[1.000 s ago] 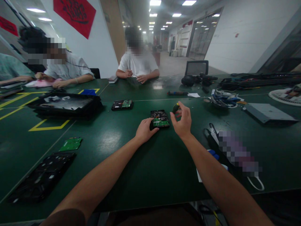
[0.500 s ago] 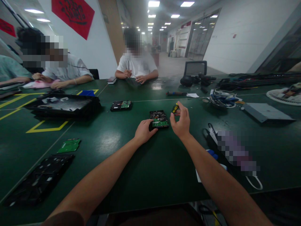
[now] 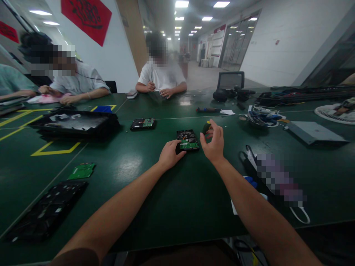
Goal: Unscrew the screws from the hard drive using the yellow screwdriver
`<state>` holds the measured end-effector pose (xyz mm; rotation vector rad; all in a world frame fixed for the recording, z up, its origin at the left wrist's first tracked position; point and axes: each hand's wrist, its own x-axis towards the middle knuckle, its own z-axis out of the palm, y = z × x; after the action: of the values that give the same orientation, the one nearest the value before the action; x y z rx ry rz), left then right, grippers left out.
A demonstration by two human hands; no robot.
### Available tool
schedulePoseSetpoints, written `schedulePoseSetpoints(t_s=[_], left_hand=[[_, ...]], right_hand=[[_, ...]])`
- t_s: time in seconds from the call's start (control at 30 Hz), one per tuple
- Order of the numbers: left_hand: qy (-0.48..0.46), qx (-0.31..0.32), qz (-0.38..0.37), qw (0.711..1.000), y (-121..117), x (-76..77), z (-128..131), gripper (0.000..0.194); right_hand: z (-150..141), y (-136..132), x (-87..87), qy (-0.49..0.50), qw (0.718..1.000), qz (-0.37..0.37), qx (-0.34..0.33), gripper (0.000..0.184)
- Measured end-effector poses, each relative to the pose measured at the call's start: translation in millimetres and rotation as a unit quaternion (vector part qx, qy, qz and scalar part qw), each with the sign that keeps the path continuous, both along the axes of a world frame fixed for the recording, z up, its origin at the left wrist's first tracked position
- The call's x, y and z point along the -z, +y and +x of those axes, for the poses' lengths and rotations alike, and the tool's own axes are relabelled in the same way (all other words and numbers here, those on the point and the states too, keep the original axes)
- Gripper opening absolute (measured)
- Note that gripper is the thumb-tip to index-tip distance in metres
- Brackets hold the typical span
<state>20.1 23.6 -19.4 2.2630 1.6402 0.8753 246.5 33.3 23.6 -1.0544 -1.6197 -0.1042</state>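
Note:
My left hand (image 3: 169, 154) is closed on the left edge of a hard drive (image 3: 188, 136), which lies on the green table with its green circuit board (image 3: 189, 144) facing up. Just right of the drive, my right hand (image 3: 215, 142) is raised above the table. Between its thumb and fingers it grips a short screwdriver (image 3: 206, 128) with a dark and yellow handle. I cannot make out the screwdriver's shaft or tip. A second hard drive (image 3: 143, 124) rests farther back to the left.
At the left lie a loose green circuit board (image 3: 82, 171), a black plastic frame (image 3: 46, 210) and a black tray (image 3: 74, 123). To the right are a bowl of cables (image 3: 263, 117), a grey metal box (image 3: 316, 132) and a blurred pouch (image 3: 280, 177). Co-workers sit across the table.
The screwdriver handle has turned in my right fingers, its yellow side showing half a second ago and mostly dark now. My left hand and the hard drive stay put.

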Motion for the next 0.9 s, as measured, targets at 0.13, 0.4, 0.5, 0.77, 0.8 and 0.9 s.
schedulePoseSetpoints(t_s=[0.13, 0.4, 0.5, 0.77, 0.8, 0.9], left_hand=[[0.000, 0.000, 0.003, 1.000, -1.4, -2.0, 0.3, 0.056], [0.002, -0.003, -0.003, 1.000, -1.0, -2.0, 0.2, 0.057], [0.004, -0.003, 0.001, 1.000, -1.3, -2.2, 0.1, 0.057], [0.007, -0.002, 0.000, 1.000, -1.9, -2.7, 0.7, 0.056], [0.007, -0.003, 0.000, 1.000, -1.6, -2.3, 0.7, 0.056], [0.004, -0.004, 0.001, 1.000, -1.0, -1.3, 0.5, 0.056]], right_hand=[[0.6, -0.1, -0.2, -0.001, 1.000, 0.000, 0.007, 0.071], [0.9, 0.0, -1.2, 0.007, 1.000, 0.002, -0.001, 0.066], [1.3, 0.9, -0.7, 0.015, 1.000, 0.005, -0.004, 0.064], [2.1, 1.3, 0.3, 0.033, 0.999, -0.022, -0.011, 0.065], [2.4, 0.7, -0.3, 0.033, 0.999, -0.024, -0.005, 0.064], [2.4, -1.0, -1.7, 0.026, 0.999, -0.028, -0.006, 0.063]])
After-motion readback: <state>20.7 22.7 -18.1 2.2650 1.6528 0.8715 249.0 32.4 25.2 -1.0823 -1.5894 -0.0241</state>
